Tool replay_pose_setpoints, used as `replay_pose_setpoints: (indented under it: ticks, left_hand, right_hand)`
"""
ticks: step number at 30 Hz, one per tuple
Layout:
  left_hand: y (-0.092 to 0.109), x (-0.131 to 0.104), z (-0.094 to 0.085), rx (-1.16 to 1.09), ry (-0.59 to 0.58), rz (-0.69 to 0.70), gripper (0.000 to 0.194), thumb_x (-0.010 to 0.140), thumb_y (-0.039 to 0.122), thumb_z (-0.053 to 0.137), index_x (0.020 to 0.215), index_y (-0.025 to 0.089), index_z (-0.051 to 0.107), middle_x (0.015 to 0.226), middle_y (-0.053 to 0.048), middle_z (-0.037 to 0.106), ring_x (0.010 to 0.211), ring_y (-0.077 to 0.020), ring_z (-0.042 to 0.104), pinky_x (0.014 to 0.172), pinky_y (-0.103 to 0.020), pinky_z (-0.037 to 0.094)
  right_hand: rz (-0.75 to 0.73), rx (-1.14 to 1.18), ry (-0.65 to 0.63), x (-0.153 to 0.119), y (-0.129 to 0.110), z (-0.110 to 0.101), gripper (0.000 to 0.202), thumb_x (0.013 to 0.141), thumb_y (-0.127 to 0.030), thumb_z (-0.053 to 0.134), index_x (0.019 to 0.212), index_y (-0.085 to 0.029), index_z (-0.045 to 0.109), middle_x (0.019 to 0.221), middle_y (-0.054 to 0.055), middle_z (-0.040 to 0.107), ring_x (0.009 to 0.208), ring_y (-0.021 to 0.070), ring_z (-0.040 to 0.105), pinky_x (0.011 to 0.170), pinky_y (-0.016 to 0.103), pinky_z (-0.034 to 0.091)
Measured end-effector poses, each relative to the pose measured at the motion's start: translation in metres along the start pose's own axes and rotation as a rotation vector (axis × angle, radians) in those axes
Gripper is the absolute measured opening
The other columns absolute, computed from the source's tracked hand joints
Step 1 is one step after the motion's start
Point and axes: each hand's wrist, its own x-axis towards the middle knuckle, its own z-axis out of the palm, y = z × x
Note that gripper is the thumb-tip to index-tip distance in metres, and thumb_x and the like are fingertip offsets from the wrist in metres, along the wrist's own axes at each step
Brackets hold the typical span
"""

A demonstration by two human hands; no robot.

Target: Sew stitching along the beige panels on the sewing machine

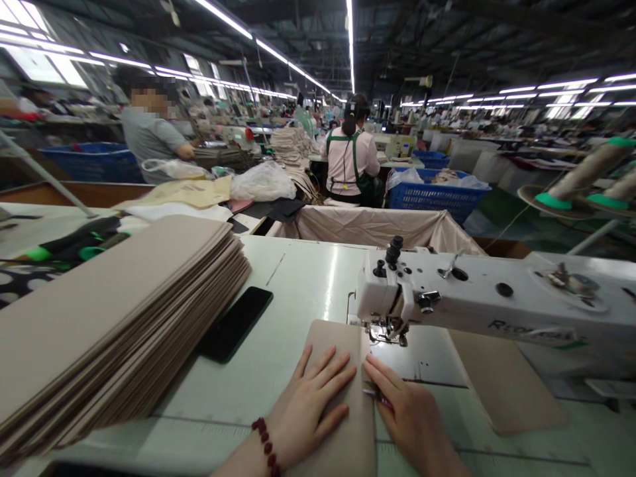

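A beige fabric panel (338, 334) lies lengthwise on the sewing table, its far right corner beside the presser foot (390, 334) of a white sewing machine (462, 298). My left hand (318, 394) rests flat on the panel, fingers spread, a dark red bead bracelet at its wrist. At the panel's right edge, my right hand (410, 411) touches the cloth with its fingertips. Thread snips (371, 391) with a metal tip poke out from its curled fingers; their handle is mostly hidden. Another beige panel (507, 384) lies under the machine arm, to the right.
A tall stack of beige panels (124, 285) fills the left, with a black phone (238, 324) against it. Behind the table hangs a cloth-lined bin (368, 225). Thread cones (591, 172) stand at right. Two people work ahead, near a blue basket (437, 195).
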Motion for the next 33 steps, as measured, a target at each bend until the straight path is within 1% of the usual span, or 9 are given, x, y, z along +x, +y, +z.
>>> replay_pose_setpoints:
  ticks: [5,8,10,13,16,19,21,28,33]
  left_hand:
    - [-0.0012,0.0012,0.0008,-0.016,-0.017,-0.017,0.059,0.098,0.034,0.046,0.151,0.033,0.019,0.155,0.001,0.028,0.143,-0.0265,0.023,0.116,-0.057,0.01]
    - [-0.0009,0.0024,0.0009,-0.026,-0.035,-0.031,0.057,0.099,0.034,0.045,0.151,0.034,0.021,0.155,0.001,0.027,0.143,-0.0266,0.021,0.116,-0.058,0.009]
    - [-0.0001,0.0029,0.0004,-0.033,-0.029,-0.048,0.056,0.098,0.035,0.046,0.15,0.034,0.024,0.154,0.001,0.029,0.143,-0.0275,0.022,0.115,-0.059,0.007]
    - [0.0005,0.0027,-0.0004,-0.045,-0.016,-0.069,0.056,0.097,0.033,0.048,0.149,0.034,0.027,0.153,0.0,0.033,0.142,-0.0287,0.025,0.114,-0.062,0.004]
    - [-0.0009,0.0012,-0.0002,-0.054,-0.001,-0.06,0.055,0.097,0.032,0.048,0.149,0.034,0.028,0.152,-0.001,0.034,0.142,-0.0293,0.026,0.113,-0.063,0.004]
    - [-0.0032,-0.0003,0.0013,-0.055,0.036,-0.048,0.053,0.096,0.032,0.05,0.147,0.035,0.033,0.152,-0.002,0.035,0.141,-0.0301,0.026,0.114,-0.062,0.006]
    - [-0.0042,-0.0008,0.0021,-0.054,0.04,-0.056,0.052,0.096,0.033,0.05,0.146,0.036,0.034,0.152,-0.001,0.035,0.141,-0.0299,0.026,0.114,-0.062,0.007]
    - [-0.004,-0.0011,0.0017,-0.046,0.066,-0.055,0.05,0.096,0.032,0.051,0.144,0.036,0.039,0.151,-0.001,0.037,0.141,-0.0299,0.027,0.114,-0.061,0.007]
    - [-0.0048,-0.0015,0.002,-0.048,0.066,-0.063,0.049,0.096,0.032,0.051,0.143,0.037,0.04,0.151,0.0,0.037,0.141,-0.0299,0.026,0.114,-0.06,0.008]
  right_hand:
    - [0.022,-0.001,0.001,0.0017,-0.0008,0.0005,0.072,0.081,-0.005,0.043,0.145,-0.035,0.03,0.15,-0.006,0.037,0.104,0.0196,0.063,0.09,0.037,0.052]
    - [0.027,0.008,-0.001,0.0027,-0.0005,0.0002,0.073,0.081,-0.006,0.043,0.146,-0.035,0.029,0.151,-0.007,0.036,0.109,0.0197,0.061,0.092,0.037,0.051]
    - [0.026,0.009,-0.005,0.0028,-0.0004,-0.0003,0.073,0.081,-0.005,0.043,0.146,-0.035,0.028,0.152,-0.006,0.035,0.11,0.0196,0.06,0.093,0.036,0.05]
    - [0.037,-0.01,-0.01,0.0025,-0.0008,-0.0006,0.076,0.08,-0.004,0.043,0.147,-0.035,0.026,0.152,-0.006,0.033,0.107,0.0197,0.061,0.093,0.037,0.05]
    - [0.041,-0.033,-0.01,0.002,-0.0018,-0.0006,0.077,0.08,-0.004,0.043,0.148,-0.035,0.024,0.153,-0.006,0.032,0.105,0.0202,0.062,0.091,0.038,0.051]
    - [0.035,-0.053,-0.019,0.002,-0.0028,-0.0011,0.074,0.082,-0.006,0.044,0.148,-0.034,0.025,0.153,-0.005,0.031,0.101,0.0209,0.063,0.085,0.038,0.054]
    - [0.035,-0.067,-0.024,0.002,-0.0031,-0.0016,0.073,0.083,-0.007,0.045,0.147,-0.034,0.025,0.154,-0.004,0.031,0.098,0.0211,0.064,0.082,0.039,0.054]
    - [0.025,-0.07,-0.021,0.0002,-0.0027,-0.0013,0.071,0.084,-0.008,0.044,0.147,-0.035,0.026,0.154,-0.004,0.031,0.099,0.0202,0.064,0.083,0.037,0.053]
    - [0.023,-0.086,-0.019,0.0003,-0.0017,0.0001,0.072,0.083,-0.008,0.045,0.147,-0.035,0.026,0.153,-0.003,0.032,0.093,0.0199,0.065,0.079,0.038,0.054]
